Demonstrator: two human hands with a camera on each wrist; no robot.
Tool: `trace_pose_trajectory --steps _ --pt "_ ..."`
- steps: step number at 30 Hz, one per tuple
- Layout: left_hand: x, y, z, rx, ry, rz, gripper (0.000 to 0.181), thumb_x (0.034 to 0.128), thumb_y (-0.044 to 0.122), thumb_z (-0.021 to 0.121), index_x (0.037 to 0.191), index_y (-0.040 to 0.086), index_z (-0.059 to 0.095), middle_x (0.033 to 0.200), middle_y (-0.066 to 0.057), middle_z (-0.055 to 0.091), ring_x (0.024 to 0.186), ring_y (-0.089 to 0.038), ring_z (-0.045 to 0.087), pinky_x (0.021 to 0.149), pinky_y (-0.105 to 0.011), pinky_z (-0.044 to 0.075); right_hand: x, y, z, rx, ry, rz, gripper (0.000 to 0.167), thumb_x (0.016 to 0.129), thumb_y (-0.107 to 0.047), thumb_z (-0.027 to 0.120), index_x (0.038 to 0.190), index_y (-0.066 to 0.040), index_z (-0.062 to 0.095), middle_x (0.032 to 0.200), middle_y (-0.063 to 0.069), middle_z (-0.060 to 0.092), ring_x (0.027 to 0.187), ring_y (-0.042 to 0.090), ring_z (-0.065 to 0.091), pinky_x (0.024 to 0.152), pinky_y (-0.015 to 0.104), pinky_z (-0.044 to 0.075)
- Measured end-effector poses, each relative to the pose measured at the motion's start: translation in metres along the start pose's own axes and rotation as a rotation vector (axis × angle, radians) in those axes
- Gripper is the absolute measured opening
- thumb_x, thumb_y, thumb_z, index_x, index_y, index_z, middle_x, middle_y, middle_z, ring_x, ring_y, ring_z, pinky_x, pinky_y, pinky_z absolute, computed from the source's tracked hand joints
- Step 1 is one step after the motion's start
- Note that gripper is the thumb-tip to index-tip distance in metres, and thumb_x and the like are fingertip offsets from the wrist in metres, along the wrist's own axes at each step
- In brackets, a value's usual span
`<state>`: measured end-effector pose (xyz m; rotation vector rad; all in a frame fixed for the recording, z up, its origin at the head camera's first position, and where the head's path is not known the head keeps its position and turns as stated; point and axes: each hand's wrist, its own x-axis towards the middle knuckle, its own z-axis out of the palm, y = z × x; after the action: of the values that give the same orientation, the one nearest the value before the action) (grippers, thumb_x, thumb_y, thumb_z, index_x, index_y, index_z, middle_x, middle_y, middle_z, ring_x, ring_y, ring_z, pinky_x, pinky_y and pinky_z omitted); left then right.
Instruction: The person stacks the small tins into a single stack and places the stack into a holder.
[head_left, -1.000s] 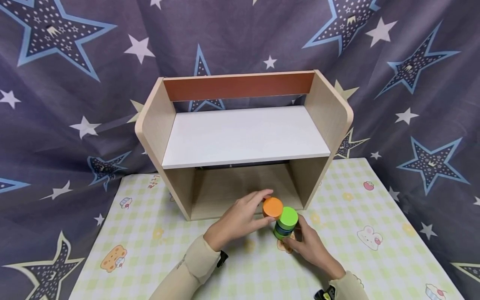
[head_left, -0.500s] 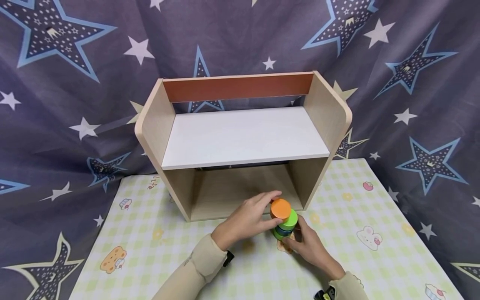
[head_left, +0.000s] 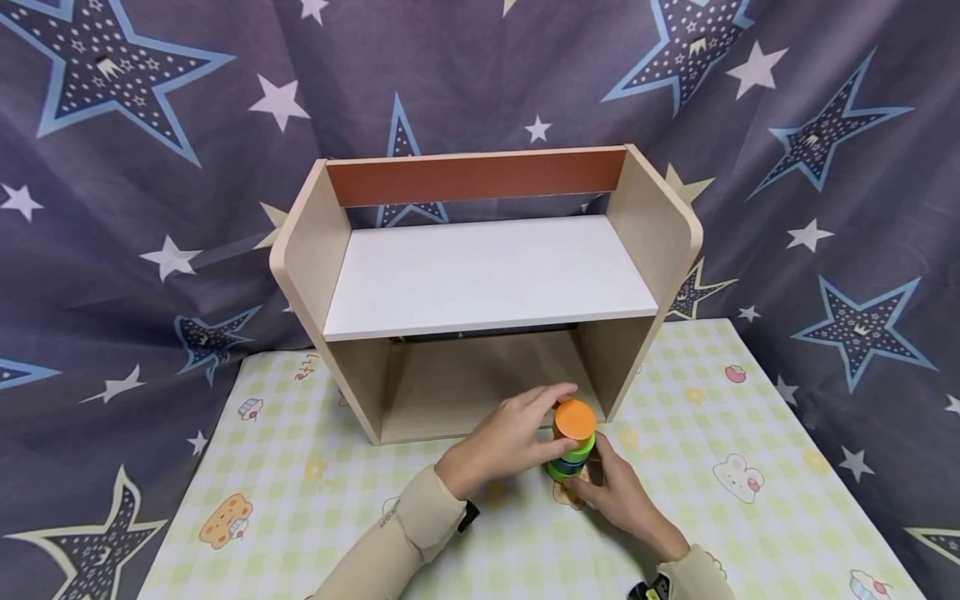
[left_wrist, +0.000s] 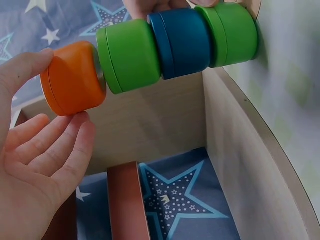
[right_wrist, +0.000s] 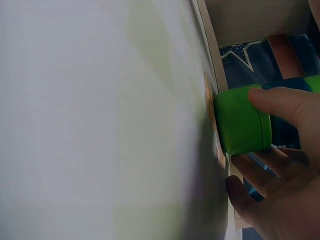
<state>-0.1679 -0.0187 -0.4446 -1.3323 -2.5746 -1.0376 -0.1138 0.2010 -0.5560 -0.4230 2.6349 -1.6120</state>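
The tower stands on the checked cloth (head_left: 315, 533), at 5 o'clock from the shelf unit's (head_left: 491, 275) middle. From the base up come a bright green block (left_wrist: 234, 36), a deep blue block (left_wrist: 184, 42) and a second green block (left_wrist: 131, 57), all squat, round-shouldered and smooth, each with a fine seam near its upper end. The left hand (head_left: 510, 439), at 9 o'clock, pinches a matching orange block (left_wrist: 76, 77) between thumb and fingertips above them; whether it touches the green is unclear. The right hand (head_left: 624, 493), between 4 and 5 o'clock, curls thumb and fingers around the base block.
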Motion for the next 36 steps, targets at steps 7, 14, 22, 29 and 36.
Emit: trace_pose_trajectory --steps 7,14,22,29,36 --pt "0.001 0.001 0.003 -0.001 -0.002 0.008 0.071 0.0923 0.033 0.075 0.151 0.011 0.041 0.138 -0.011 0.056 0.118 -0.018 0.061 0.096 -0.025 0.050 0.000 -0.001 0.000 -0.004 0.002 0.021 0.062 0.087 -0.012 0.080 0.139 -0.019 0.045 0.126 0.001 0.062 0.118 0.021 0.059 0.098 0.048 0.048" --pt "0.002 0.003 0.004 -0.003 -0.012 0.011 0.071 0.0923 0.034 0.075 0.151 0.011 0.041 0.139 -0.011 0.056 0.118 -0.016 0.060 0.095 -0.025 0.050 -0.001 -0.002 0.000 0.006 -0.013 0.040 0.064 0.089 -0.014 0.078 0.142 -0.017 0.042 0.129 0.002 0.060 0.119 0.020 0.058 0.099 0.047 0.048" --pt "0.001 0.004 0.004 -0.013 -0.022 0.002 0.071 0.0923 0.032 0.075 0.151 0.011 0.040 0.138 -0.010 0.056 0.116 -0.015 0.060 0.094 -0.023 0.050 0.000 -0.001 0.000 0.003 -0.015 0.039 0.065 0.090 -0.017 0.078 0.143 -0.019 0.042 0.130 0.002 0.059 0.118 0.020 0.058 0.098 0.046 0.048" --pt "-0.002 0.002 0.005 -0.011 -0.048 -0.043 0.078 0.0927 0.039 0.073 0.156 0.016 0.034 0.146 -0.009 0.049 0.122 -0.018 0.058 0.098 -0.031 0.050 0.000 -0.003 0.000 0.017 -0.019 0.056 0.066 0.089 -0.013 0.078 0.144 -0.020 0.041 0.131 0.002 0.059 0.120 0.020 0.057 0.099 0.046 0.048" --pt "-0.014 -0.006 0.007 -0.068 -0.041 -0.137 0.079 0.0933 0.044 0.070 0.158 0.020 0.031 0.146 -0.003 0.049 0.121 -0.015 0.056 0.095 -0.032 0.052 0.000 -0.002 0.000 -0.004 -0.007 0.042 0.063 0.088 -0.012 0.079 0.140 -0.020 0.044 0.129 0.002 0.060 0.118 0.020 0.058 0.098 0.048 0.048"
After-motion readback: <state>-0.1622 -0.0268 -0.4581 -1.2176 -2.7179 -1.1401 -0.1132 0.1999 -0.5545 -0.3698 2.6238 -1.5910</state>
